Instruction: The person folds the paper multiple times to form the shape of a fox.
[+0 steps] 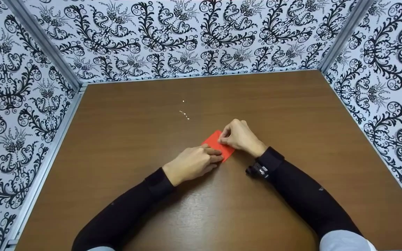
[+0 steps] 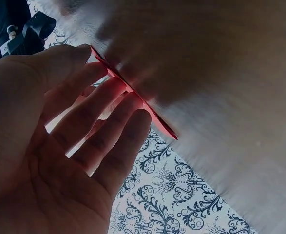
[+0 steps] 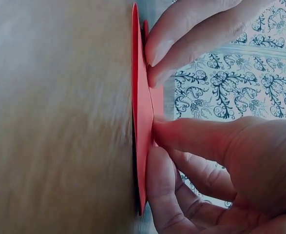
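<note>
A small piece of folded red paper (image 1: 214, 140) lies on the brown table, set diagonally between the two hands. With its fingers laid nearly straight, my left hand (image 1: 194, 162) presses the paper's near left part. From the other side my right hand (image 1: 240, 136) pinches at the paper's upper face with thumb and fingertips. The right wrist view shows the folded paper (image 3: 142, 126) edge-on, its layers slightly apart at the fold. In the left wrist view the fingers (image 2: 125, 141) reach to the paper's thin edge.
The wooden table (image 1: 124, 115) is walled by black-and-white patterned panels (image 1: 173, 38) with metal corner posts. Several tiny white specks (image 1: 184, 114) lie on the table beyond the hands. A dark wrist camera (image 1: 258, 170) sits under the right cuff.
</note>
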### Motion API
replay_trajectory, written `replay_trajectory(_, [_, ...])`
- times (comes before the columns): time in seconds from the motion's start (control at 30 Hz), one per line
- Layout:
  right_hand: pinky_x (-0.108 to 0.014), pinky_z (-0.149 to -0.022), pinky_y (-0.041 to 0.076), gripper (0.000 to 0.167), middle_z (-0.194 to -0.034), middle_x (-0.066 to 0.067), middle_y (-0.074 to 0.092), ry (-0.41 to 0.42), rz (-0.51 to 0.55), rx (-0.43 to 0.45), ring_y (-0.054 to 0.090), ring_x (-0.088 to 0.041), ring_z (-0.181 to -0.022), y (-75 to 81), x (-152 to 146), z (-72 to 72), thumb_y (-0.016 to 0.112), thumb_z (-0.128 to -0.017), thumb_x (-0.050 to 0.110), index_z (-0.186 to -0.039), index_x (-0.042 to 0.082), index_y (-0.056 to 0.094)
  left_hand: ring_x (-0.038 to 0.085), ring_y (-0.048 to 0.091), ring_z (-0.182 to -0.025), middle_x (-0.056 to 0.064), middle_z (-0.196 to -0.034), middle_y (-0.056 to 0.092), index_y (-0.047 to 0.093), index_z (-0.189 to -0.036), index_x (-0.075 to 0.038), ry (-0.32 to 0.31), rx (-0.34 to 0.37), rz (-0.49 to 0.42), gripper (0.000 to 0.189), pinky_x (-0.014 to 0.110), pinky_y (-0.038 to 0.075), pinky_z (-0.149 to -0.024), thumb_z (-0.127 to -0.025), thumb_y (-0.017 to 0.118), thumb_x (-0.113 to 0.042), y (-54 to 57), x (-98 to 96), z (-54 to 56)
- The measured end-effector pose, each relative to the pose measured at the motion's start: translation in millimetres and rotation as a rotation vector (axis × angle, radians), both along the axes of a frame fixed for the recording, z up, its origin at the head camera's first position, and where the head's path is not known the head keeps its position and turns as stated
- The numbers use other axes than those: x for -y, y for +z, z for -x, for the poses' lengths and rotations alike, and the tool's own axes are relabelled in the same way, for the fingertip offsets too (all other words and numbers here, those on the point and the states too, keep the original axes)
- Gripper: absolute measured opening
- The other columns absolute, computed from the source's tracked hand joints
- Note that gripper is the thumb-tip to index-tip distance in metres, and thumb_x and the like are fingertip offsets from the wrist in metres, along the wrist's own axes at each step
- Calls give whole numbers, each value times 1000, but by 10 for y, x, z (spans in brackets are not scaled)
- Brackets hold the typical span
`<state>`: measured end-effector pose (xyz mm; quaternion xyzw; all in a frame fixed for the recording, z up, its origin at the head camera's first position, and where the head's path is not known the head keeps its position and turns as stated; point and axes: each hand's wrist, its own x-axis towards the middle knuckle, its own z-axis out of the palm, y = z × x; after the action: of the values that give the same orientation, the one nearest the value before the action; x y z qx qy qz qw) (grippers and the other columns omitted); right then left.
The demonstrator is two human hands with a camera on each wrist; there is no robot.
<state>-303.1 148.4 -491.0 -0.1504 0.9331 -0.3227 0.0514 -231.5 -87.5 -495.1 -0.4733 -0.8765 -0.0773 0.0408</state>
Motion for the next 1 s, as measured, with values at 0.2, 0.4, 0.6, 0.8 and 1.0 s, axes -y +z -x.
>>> replay_trajectory(0.2, [-26, -67, 48, 10, -88, 0, 89, -13, 7, -12, 66, -13, -76, 1, 3, -20, 96, -96, 20, -87, 16, 93, 23, 78, -140, 4, -152, 81, 83, -146, -17, -11, -21, 12, 34, 44, 69, -110, -113, 80, -23, 26, -5, 5])
replay_trajectory(0.4, [-24, -67, 49, 7, -87, 0, 89, -8, 10, -11, 68, -12, -75, -3, -10, -7, 96, -96, 19, -89, 16, 94, 21, 79, -138, 2, -149, 82, 85, -143, -18, -3, -19, -2, 31, 42, 69, -109, -113, 79, -23, 25, -15, 18])
replay_trajectory(0.6, [-25, -67, 50, 8, -88, 1, 89, 1, 11, -13, 68, -11, -75, -14, -28, -3, 95, -96, 20, -90, 16, 94, 21, 79, -137, 2, -149, 82, 85, -143, -18, 2, -12, -4, 31, 42, 69, -109, -113, 79, -22, 13, -16, 13])
replay_trajectory(0.8, [-20, -61, 50, 9, -83, 1, 87, 6, 46, 19, 70, -7, -69, 4, -84, 41, 94, -99, 20, -91, 16, 93, 21, 78, -139, 0, -150, 82, 85, -144, -19, 11, -17, -8, 32, 43, 70, -108, -114, 78, -24, 9, -15, -2])
replay_trajectory(1.0, [-21, -59, 51, 8, -82, -3, 85, -8, 88, 17, 71, -8, -65, 71, -163, 140, 92, -101, 23, -95, 17, 93, 23, 75, -140, -1, -151, 81, 84, -145, -19, 14, -33, 3, 33, 41, 66, -116, -113, 79, -24, -1, -8, -14])
